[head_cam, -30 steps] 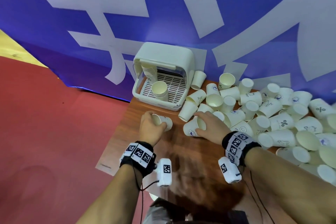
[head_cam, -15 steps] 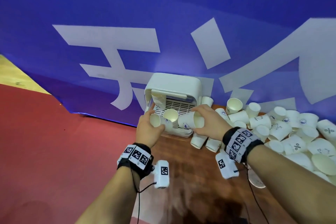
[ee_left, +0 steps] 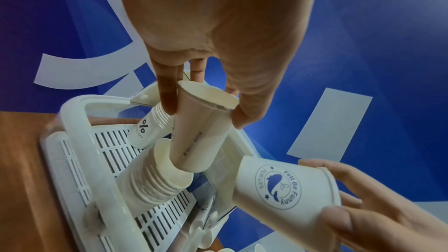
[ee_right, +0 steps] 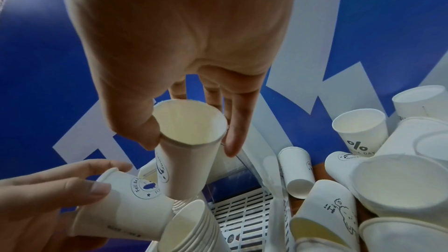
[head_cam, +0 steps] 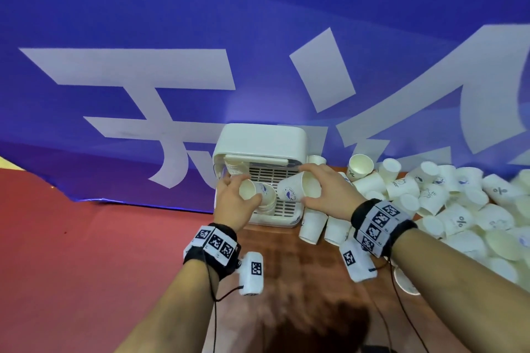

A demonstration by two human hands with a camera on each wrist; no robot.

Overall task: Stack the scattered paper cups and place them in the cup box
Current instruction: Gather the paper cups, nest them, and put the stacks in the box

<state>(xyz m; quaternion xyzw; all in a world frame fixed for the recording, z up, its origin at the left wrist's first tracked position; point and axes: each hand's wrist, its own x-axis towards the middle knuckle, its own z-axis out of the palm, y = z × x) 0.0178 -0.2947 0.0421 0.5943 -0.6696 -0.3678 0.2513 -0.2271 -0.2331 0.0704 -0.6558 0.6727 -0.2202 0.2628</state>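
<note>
The white cup box [head_cam: 259, 140] stands open at the table's back left, with a nested cup stack [head_cam: 266, 206] on its slatted tray and a second stack [head_cam: 233, 167] behind. My left hand [head_cam: 242, 190] grips a paper cup [head_cam: 262, 190] by the rim; in the left wrist view this cup [ee_left: 201, 131] has its base just inside the top of the stack [ee_left: 157, 175]. My right hand [head_cam: 305, 186] grips a logo cup [head_cam: 289, 192] just right of it, over the box. In the right wrist view my right hand [ee_right: 190, 143] pinches this cup [ee_right: 189, 156] near the rim.
A large pile of loose paper cups [head_cam: 430, 195] covers the right side of the wooden table [head_cam: 286, 266]; a few cups [head_cam: 312, 226] lie against the box's right front. A blue banner [head_cam: 143, 23] hangs close behind. Red floor [head_cam: 71, 252] lies left of the table edge.
Both hands lifted their cups from the table up to the box mouth. The left cup has come down onto the stack in the box, and the right cup now hangs beside it.
</note>
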